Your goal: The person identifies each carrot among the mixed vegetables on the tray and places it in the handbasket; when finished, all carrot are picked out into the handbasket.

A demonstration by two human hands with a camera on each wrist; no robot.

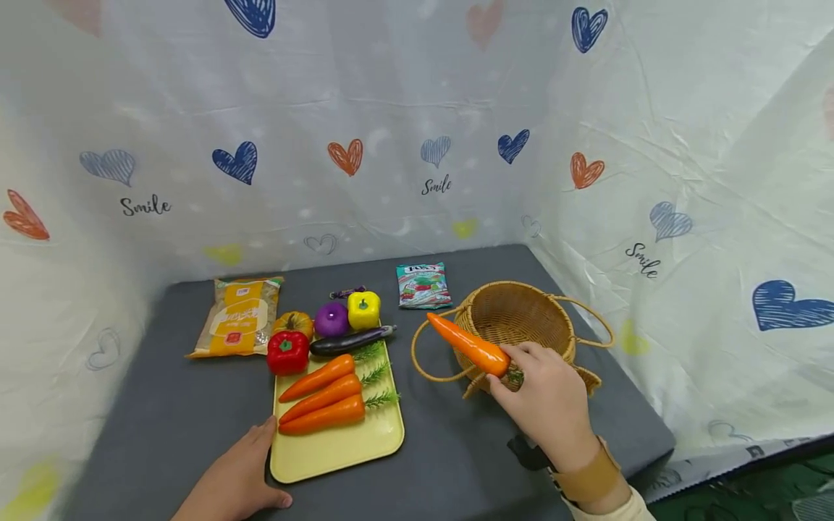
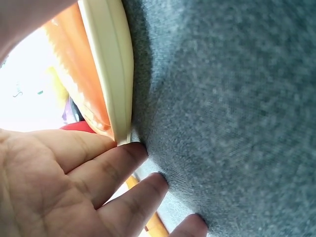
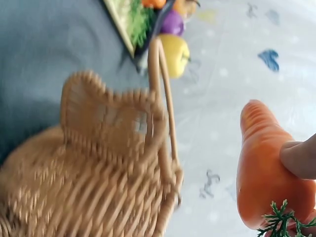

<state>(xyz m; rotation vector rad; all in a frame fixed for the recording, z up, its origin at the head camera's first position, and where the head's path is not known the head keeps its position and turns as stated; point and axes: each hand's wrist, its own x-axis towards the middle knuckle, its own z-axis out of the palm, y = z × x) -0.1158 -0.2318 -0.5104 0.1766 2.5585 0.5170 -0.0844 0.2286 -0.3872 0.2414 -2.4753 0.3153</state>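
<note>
Mid-carry imo: right hand (image 1: 552,394) pinching a carrot (image 1: 465,343) at the basket's (image 1: 517,307) 8 o'clock, needs steady grip. Left hand (image 1: 236,470) unclenched, touching tray (image 1: 339,450).

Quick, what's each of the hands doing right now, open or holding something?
Left hand: open, against the edge of the yellow tray.
Right hand: closed, holding a carrot near its thick end.

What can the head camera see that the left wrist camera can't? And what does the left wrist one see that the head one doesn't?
Only the head view shows the woven basket, the right hand and the carrot it holds.

Only the left wrist view shows the palm side of the left hand.

Both show that left hand, the yellow tray and the gray table.
</note>
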